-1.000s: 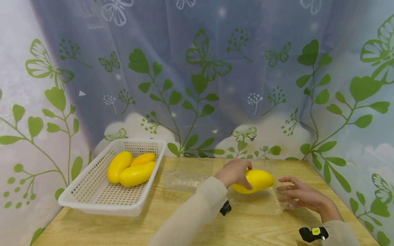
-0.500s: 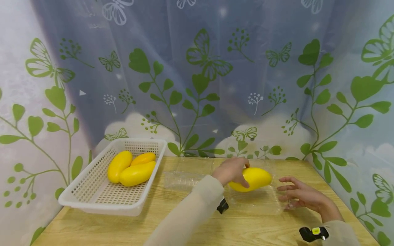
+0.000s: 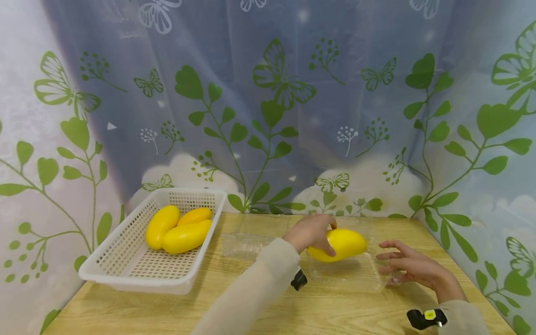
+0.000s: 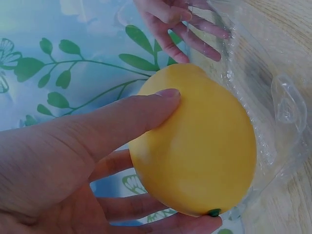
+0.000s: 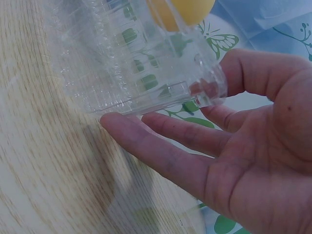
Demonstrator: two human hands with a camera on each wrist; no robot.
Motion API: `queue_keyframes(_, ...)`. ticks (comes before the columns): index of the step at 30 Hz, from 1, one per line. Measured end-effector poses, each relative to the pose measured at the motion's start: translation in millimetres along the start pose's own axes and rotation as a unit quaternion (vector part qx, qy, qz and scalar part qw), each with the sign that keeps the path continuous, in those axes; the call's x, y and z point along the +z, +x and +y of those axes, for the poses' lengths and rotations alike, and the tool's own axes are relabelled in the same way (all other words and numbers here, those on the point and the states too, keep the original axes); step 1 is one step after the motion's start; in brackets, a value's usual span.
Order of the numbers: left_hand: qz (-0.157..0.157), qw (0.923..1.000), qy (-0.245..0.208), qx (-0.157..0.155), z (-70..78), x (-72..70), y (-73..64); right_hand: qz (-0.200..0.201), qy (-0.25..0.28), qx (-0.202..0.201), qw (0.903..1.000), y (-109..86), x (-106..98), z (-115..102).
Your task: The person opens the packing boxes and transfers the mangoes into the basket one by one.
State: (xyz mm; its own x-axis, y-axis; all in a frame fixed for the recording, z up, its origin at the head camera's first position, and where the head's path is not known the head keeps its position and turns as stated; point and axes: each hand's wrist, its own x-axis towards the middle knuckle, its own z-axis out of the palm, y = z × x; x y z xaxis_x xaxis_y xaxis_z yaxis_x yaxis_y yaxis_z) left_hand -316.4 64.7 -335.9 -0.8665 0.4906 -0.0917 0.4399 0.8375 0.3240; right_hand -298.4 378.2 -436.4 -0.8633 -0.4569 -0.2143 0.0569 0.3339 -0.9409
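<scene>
My left hand [image 3: 310, 232] grips a yellow mango [image 3: 341, 245], thumb on its near side and fingers round the far side. The mango overlaps the open clear plastic clamshell box [image 3: 356, 277] in the head view; a green stem spot shows at one end in the left wrist view. At the box's right side rests my right hand [image 3: 412, 267], fingers spread and mostly straight along the plastic wall. In the right wrist view its thumb [image 5: 236, 73] reaches a clear tab at the box's corner.
A white perforated basket [image 3: 138, 281] on the left holds several yellow mangoes [image 3: 186, 237]. Between basket and left hand lies the clamshell's lid [image 3: 247, 245]. Behind the wooden table [image 3: 335, 311] hangs a curtain [image 3: 268, 139] printed with leaves and butterflies.
My left hand has shifted a little to the left, carrying the mango with it. The right hand, the box and the basket stay where they were.
</scene>
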Motion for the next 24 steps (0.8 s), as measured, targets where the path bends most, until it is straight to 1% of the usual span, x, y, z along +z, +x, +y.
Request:
queue_keyframes(5,-0.004,1.0000,-0.006,0.001,-2.2,-2.4,-3.0,0.003,-0.001,0.000,1.0000,-0.9,1,0)
queue_keyframes(11,-0.017,0.9995,-0.024,0.004,-4.2,-7.1,-8.1,0.011,-0.008,0.006,0.9999,-1.6,2,-1)
queue_keyframes(18,-0.049,0.9968,-0.062,-0.003,-8.3,-14.1,-13.5,0.012,-0.008,0.008,0.9999,-1.8,3,-3)
queue_keyframes(24,-0.081,0.9939,-0.075,-0.008,-13.1,-20.4,-14.8,0.007,-0.005,0.004,1.0000,-1.5,3,-4)
